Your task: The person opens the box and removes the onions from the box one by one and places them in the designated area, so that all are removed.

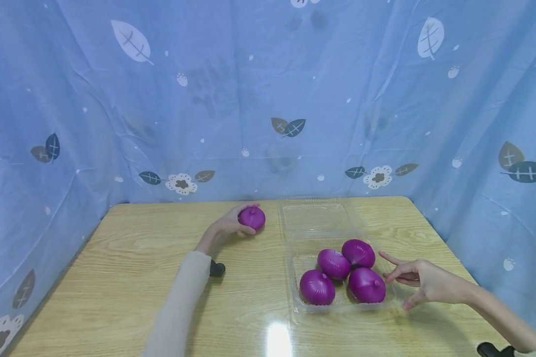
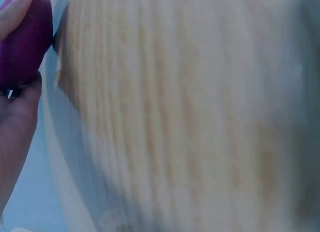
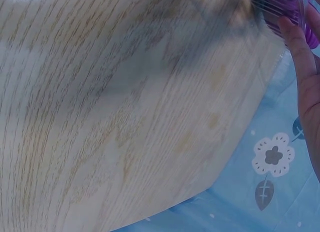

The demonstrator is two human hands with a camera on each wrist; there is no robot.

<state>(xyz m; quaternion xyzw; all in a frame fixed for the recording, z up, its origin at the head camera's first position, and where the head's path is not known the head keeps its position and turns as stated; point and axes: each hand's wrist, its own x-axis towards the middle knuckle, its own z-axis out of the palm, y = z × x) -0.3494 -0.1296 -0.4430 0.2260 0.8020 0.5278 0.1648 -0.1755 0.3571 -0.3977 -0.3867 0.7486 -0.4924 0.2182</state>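
My left hand (image 1: 230, 223) grips a purple onion (image 1: 253, 218) toward the back of the table, left of a clear plastic clamshell box (image 1: 291, 292). In the left wrist view that onion (image 2: 25, 47) shows between thumb and fingers at the upper left. Several more purple onions (image 1: 317, 287) sit close together in the box, whose lid (image 1: 317, 218) lies folded back. At the box's right side is my right hand (image 1: 422, 282), fingers loosely spread and holding nothing. Whether its fingertips touch the box wall I cannot tell. An onion (image 3: 272, 12) shows behind the clear wall in the right wrist view.
The wood-grain table (image 1: 129, 277) has a bright glare spot near its front. A blue curtain (image 1: 250, 99) with leaf and flower prints surrounds the back and both sides. Black wrist-camera parts (image 1: 217, 268) are attached at both sleeves.
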